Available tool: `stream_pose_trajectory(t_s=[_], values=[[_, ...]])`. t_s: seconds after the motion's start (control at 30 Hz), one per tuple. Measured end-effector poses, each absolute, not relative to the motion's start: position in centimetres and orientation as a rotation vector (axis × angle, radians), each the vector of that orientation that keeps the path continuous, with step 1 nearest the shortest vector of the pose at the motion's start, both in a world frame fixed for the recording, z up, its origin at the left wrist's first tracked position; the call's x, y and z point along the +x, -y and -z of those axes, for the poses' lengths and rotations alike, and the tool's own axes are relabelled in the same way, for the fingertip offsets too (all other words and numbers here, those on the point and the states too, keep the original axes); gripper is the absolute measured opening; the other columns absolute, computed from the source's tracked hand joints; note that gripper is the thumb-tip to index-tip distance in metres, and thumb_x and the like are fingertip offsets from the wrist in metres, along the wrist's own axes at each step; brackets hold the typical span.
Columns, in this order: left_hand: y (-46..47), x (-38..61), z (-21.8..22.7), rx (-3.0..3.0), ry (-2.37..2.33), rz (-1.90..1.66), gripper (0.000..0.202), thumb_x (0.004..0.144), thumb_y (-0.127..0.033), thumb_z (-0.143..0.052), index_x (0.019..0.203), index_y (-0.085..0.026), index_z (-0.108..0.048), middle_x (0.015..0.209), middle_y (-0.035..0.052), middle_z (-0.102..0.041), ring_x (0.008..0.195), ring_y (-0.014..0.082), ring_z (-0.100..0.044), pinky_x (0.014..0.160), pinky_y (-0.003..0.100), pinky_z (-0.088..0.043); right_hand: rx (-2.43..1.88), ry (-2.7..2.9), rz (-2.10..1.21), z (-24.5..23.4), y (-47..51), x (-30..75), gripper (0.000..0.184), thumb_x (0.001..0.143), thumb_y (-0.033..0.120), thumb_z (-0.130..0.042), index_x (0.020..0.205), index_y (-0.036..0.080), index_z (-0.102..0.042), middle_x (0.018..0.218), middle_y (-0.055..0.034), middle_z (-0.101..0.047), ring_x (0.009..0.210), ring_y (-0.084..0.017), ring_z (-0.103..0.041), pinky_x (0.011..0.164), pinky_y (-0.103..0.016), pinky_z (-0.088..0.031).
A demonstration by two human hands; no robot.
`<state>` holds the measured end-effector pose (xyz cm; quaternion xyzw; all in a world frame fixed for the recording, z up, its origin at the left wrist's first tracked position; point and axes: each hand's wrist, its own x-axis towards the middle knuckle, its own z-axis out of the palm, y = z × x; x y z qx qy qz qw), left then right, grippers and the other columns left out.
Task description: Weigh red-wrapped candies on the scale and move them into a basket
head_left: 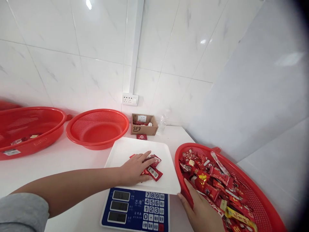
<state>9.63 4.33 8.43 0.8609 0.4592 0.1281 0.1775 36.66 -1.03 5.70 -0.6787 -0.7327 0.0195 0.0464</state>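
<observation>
My left hand (pixel 136 167) reaches over the white weighing tray (pixel 166 154). Its fingers and thumb curl round several red candy packets (pixel 154 173), partly hiding them. Under the tray is a blue digital scale (pixel 137 209) with number keys and three displays, too faint to read. At the tray's right front corner, my right hand (pixel 199 209) grips the rim of a red plastic basket (pixel 178 161), thumb outside and fingers inside. Wrapped candies (pixel 212 180), mostly red with a yellow one, fill that basket.
Two red colander-like baskets stand left: a round one (pixel 98 112) and a larger one (pixel 48 141) with a few packets inside. Behind the tray are a small cardboard box (pixel 145 130), a red packet (pixel 141 137) and a clear plastic bottle (pixel 163 122). A tiled wall closes the back.
</observation>
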Motion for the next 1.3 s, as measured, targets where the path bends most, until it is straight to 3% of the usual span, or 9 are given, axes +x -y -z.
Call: stream_pose_trajectory(t_s=[0.13, 0.27, 0.37, 0.77, 0.9, 1.07, 1.23, 1.3], values=[[-4.5, 9.7, -8.4, 2.438, -1.312, -0.413, 0.06, 0.082, -0.048, -0.054, 0.136, -0.029, -0.036, 0.14, 0.0093, -0.037, 0.12, 0.0311, -0.044, 0.098, 0.046, -0.037, -2.036, 2.216, -0.037, -5.5, 1.0, 36.7, 0.053, 0.091, 0.045, -0.029, 0.133, 0.016, -0.047, 0.119, -0.0116, -0.062, 0.101, -0.028, -0.063, 0.074, -0.037, -0.054], [-5.0, 9.8, -8.8, 2.408, -1.309, -0.374, 0.046, 0.08, -0.045, -0.056, 0.123, -0.03, -0.049, 0.122, 0.0066, -0.051, 0.092, 0.0268, -0.061, 0.077, 0.04, -0.049, -1.989, 2.202, -0.011, -5.4, 0.9, 36.7, 0.053, 0.091, 0.045, -0.031, 0.133, 0.017, -0.047, 0.124, -0.011, -0.059, 0.103, -0.028, -0.062, 0.071, -0.036, -0.055], [-5.3, 9.8, -9.2, 2.37, -1.307, -0.367, 0.041, 0.079, -0.037, -0.057, 0.118, -0.028, -0.053, 0.109, 0.0054, -0.058, 0.081, 0.025, -0.063, 0.067, 0.035, -0.05, -1.998, 2.212, -0.033, -5.5, 1.0, 36.7, 0.053, 0.091, 0.044, -0.03, 0.133, 0.016, -0.046, 0.125, -0.0111, -0.058, 0.105, -0.028, -0.061, 0.074, -0.036, -0.054], [-6.5, 7.9, -11.3, 2.168, -1.434, -0.842, 0.021, 0.081, -0.033, -0.057, 0.099, -0.024, -0.059, 0.098, -0.001, -0.067, 0.089, 0.015, -0.063, 0.077, 0.023, -0.049, -2.057, 2.187, -0.094, -5.9, 1.2, 36.4, 0.055, 0.091, 0.045, -0.026, 0.135, 0.016, -0.043, 0.122, -0.0113, -0.06, 0.105, -0.029, -0.06, 0.075, -0.039, -0.053], [-8.2, 4.4, -13.5, 2.13, -1.619, -0.999, 0.022, 0.08, -0.035, -0.057, 0.098, -0.023, -0.059, 0.095, -0.0001, -0.067, 0.083, 0.0162, -0.064, 0.072, 0.024, -0.05, -2.068, 2.205, -0.106, -5.8, 1.1, 36.4, 0.054, 0.091, 0.043, -0.026, 0.134, 0.016, -0.044, 0.123, -0.012, -0.059, 0.105, -0.029, -0.06, 0.077, -0.039, -0.052], [-10.4, -1.2, -15.4, 2.076, -1.953, -1.087, 0.032, 0.081, -0.042, -0.053, 0.107, -0.025, -0.056, 0.11, 0.0033, -0.063, 0.097, 0.0223, -0.06, 0.081, 0.031, -0.047, -2.087, 2.213, -0.116, -5.7, 1.0, 36.5, 0.055, 0.092, 0.045, -0.022, 0.135, 0.017, -0.043, 0.125, -0.0101, -0.058, 0.108, -0.029, -0.058, 0.077, -0.04, -0.053], [-11.8, -4.4, -14.5, 2.012, -2.166, -0.895, 0.045, 0.087, -0.045, -0.04, 0.123, -0.019, -0.047, 0.114, 0.0156, -0.059, 0.097, 0.0341, -0.059, 0.076, 0.047, -0.047, -2.068, 2.223, -0.118, -6.0, 1.0, 36.3, 0.055, 0.092, 0.043, -0.023, 0.134, 0.014, -0.043, 0.124, -0.0108, -0.059, 0.109, -0.028, -0.058, 0.08, -0.039, -0.052], [-11.8, -3.7, -13.6, 2.075, -2.121, -0.794, 0.046, 0.087, -0.045, -0.04, 0.122, -0.018, -0.049, 0.12, 0.0179, -0.055, 0.106, 0.0364, -0.054, 0.082, 0.05, -0.045, -2.063, 2.215, -0.107, -6.0, 1.1, 36.3, 0.055, 0.092, 0.042, -0.024, 0.134, 0.014, -0.044, 0.126, -0.0116, -0.057, 0.109, -0.028, -0.058, 0.079, -0.039, -0.053]])
